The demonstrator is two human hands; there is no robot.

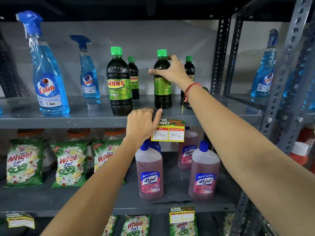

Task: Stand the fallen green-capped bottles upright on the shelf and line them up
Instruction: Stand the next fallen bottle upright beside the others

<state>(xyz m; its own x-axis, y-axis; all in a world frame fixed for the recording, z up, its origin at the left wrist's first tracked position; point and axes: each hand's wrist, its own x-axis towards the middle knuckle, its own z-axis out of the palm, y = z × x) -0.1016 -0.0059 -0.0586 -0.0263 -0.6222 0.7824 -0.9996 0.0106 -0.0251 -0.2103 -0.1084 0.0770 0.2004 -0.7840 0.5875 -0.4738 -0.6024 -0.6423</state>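
From the head camera, the right hand (170,72) wraps over the shoulder of a green-capped bottle (162,89), thumb on its left side and fingers curling round the right, so it looks like a grip meant to steady the bottle and nudge it into place rather than lift it. That bottle stands upright near the front edge of the upper shelf (68,120), a little right of the shelf's middle. The left hand (141,125) rests on the front lip of the same shelf just below and left of that bottle, fingers curled over the edge and holding nothing, probably as a brace while the other arm reaches up. A second bottle (119,82) stands upright just to the left, close to the front edge, label facing out; a third (133,77) stands behind it and a fourth (190,68) stands behind the right wrist, towards the back of the shelf. Low behind the wrist there is a dark rounded shape (188,104) which may be another bottle lying down, but I cannot tell. The bottles are dark, almost black, with bright green screw caps, ribbed bases and a green and yellow label. A price tag (167,132) hangs from the front lip beside the left hand. The four upright bottles form two loose front-and-back pairs, so lining up seems to be what remains.
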